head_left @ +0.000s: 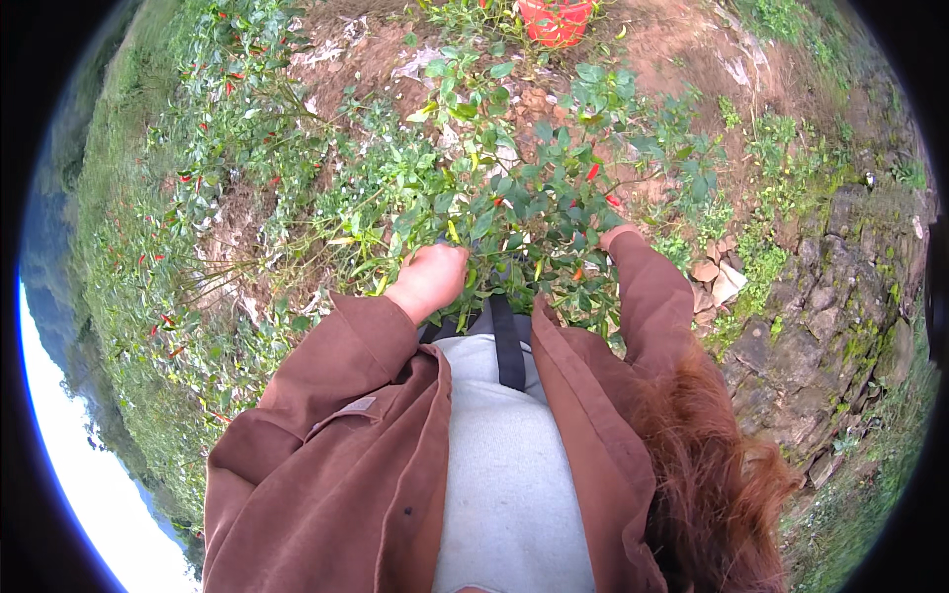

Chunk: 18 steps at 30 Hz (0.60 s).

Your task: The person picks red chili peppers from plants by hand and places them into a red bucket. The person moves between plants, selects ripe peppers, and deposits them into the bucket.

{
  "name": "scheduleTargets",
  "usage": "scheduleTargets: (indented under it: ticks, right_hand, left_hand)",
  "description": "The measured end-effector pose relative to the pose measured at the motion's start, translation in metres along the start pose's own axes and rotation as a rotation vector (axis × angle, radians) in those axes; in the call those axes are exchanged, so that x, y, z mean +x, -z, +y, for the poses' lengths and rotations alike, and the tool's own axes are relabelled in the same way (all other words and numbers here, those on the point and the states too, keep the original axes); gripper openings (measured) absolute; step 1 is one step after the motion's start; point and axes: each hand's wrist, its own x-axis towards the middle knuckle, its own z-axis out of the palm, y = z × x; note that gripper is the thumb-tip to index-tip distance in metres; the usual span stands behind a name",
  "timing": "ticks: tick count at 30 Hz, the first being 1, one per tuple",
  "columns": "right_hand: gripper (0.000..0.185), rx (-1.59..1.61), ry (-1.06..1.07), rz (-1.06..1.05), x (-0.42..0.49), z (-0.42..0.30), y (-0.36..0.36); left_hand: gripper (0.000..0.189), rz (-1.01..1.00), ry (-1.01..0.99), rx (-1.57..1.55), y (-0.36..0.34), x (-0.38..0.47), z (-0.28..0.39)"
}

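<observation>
A chili pepper plant (482,222) with green leaves stands right before me. Red chili peppers (593,172) and a pale green chili pepper (453,231) hang among its leaves. On the plant's left side is my left hand (430,276), its back turned up and its fingers curled under, out of sight. Leaves cover most of my right hand (620,234) on the other side, close below a red chili pepper (612,200). What either hand holds is hidden.
A red bucket (556,24) stands on the soil beyond the plant. More chili plants (245,96) with red fruit grow to the left. Loose stones (715,274) and a mossy rock wall (808,326) lie on the right. A dark strap (507,341) hangs at my waist.
</observation>
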Motion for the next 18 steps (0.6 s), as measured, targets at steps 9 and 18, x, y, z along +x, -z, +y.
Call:
scheduleTargets:
  ticks: [9, 18]
  right_hand:
    - [0.018, 0.994, 0.141, -0.363, 0.029, 0.042, -0.041]
    - [0.021, 0.962, 0.318, 0.118, -0.074, 0.041, 0.037]
  left_hand:
    - [0.015, -0.037, 0.027, -0.030, -0.003, 0.000, -0.003]
    - [0.015, -0.118, 0.074, -0.027, -0.003, -0.003, -0.013]
